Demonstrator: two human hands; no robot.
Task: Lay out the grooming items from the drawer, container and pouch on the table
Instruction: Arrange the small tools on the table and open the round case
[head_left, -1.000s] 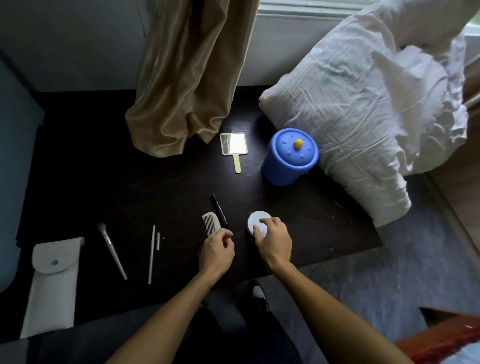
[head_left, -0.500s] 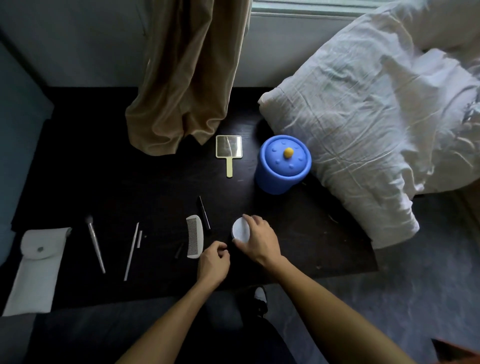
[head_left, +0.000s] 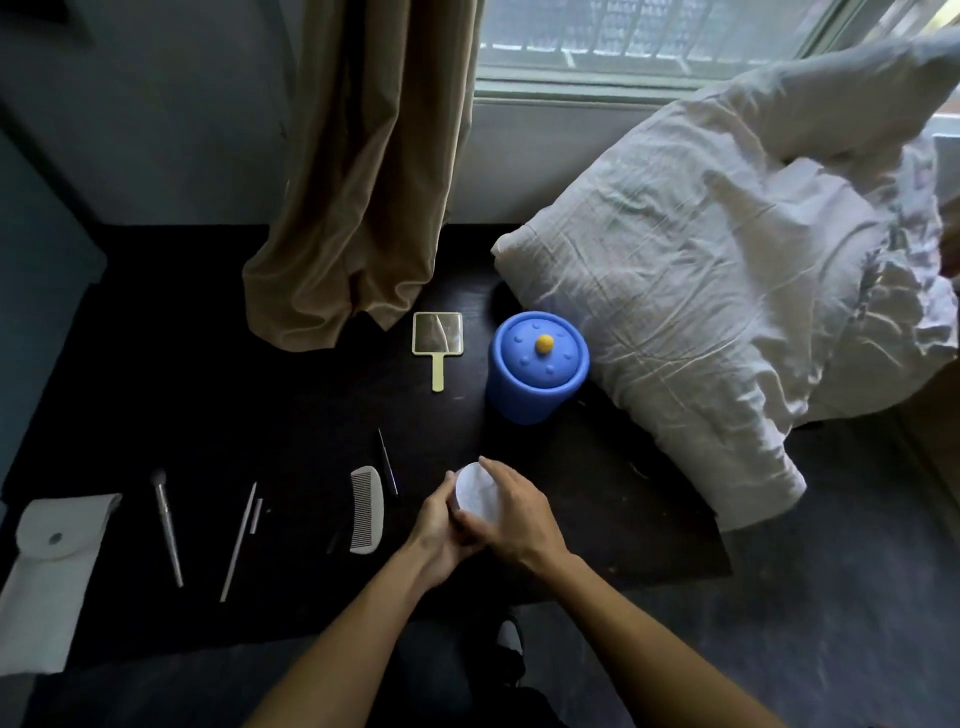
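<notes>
Hands, left (head_left: 441, 525) and right (head_left: 511, 514), clasped around half-hidden round white jar (head_left: 477, 493).

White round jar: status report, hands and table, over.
Left hand and right hand both gripping white round jar. Comb just left. Blue container lidded behind. Nothing obstructing.

Both hands are covering the round white jar (head_left: 475, 493), hiding its base and near side. The white pouch (head_left: 44, 577) is running off the left edge. A tiny dark item (head_left: 332, 543) beside the comb (head_left: 368, 509) is staying unreadable.
</notes>
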